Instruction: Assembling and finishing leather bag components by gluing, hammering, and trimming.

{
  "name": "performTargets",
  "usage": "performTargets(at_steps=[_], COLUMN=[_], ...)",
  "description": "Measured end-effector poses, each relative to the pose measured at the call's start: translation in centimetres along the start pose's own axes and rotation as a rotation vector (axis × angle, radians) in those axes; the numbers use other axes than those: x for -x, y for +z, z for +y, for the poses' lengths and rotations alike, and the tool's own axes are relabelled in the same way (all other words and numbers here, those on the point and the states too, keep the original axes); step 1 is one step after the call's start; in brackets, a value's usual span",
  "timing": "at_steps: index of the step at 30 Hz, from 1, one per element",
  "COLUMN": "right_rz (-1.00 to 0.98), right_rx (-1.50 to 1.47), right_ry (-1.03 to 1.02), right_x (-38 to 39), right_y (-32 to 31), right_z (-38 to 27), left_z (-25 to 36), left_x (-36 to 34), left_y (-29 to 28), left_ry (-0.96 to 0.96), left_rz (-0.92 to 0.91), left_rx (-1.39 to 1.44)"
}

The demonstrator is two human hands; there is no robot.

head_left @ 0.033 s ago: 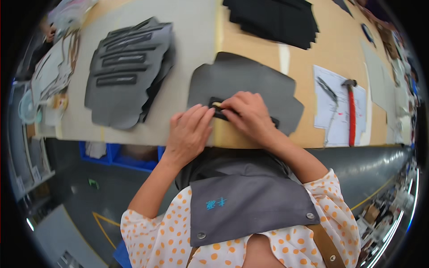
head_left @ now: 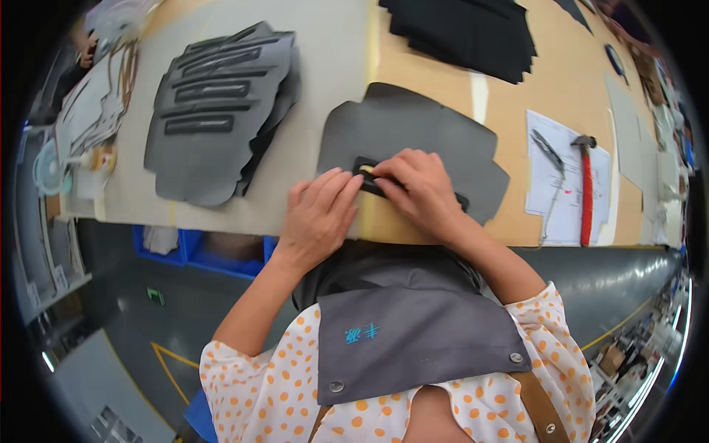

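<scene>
A dark grey panel with notched edges, perhaps leather or coated fabric, lies flat near the table's front edge. On its near part sits a black strip-shaped piece, mostly covered by my hands. My right hand is closed over the strip, thumb and fingers pinching a small pale yellow piece whose kind I cannot make out. My left hand rests flat at the strip's left end, fingers stretched out and side by side, their tips touching or very near it.
At the left lies a stack of similar grey panels with black strips. Black panels are piled at the back. On the right, a red-handled hammer and a metal tool rest on a white paper sheet. Blue bins stand below the table edge.
The whole view has shifted slightly, so the table's things appear a little farther right. Both hands keep nearly the same pose at the strip.
</scene>
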State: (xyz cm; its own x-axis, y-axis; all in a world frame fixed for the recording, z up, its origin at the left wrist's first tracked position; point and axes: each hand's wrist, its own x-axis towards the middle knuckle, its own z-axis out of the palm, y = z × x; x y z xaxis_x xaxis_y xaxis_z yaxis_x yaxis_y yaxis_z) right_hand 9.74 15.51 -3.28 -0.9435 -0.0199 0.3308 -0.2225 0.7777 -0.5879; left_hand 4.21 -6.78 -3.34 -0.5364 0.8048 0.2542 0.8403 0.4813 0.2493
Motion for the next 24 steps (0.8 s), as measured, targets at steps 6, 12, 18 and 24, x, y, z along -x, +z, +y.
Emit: performTargets(at_steps=[6,12,18,24], right_rz=[-0.046,-0.055,-0.065,-0.064], right_rx=[-0.042,-0.024,0.026,0.090], right_ry=[0.009,0.013,-0.078,-0.178], right_x=[0.00,0.19,0.55,0.53], right_y=[0.45,0.55,0.38,0.25], right_z=[-0.20,-0.41,0.02,0.09], left_z=[-0.13,-0.07,-0.06,-0.09], left_x=[0.74,0.91,0.86,0.84], left_y=[0.01,-0.04,0.00,0.02], left_ry=[-0.005,-0.007,-0.019,-0.020], left_rz=[0.022,0.021,0.026,0.028], left_rx=[-0.001,-0.009,-0.002,-0.009])
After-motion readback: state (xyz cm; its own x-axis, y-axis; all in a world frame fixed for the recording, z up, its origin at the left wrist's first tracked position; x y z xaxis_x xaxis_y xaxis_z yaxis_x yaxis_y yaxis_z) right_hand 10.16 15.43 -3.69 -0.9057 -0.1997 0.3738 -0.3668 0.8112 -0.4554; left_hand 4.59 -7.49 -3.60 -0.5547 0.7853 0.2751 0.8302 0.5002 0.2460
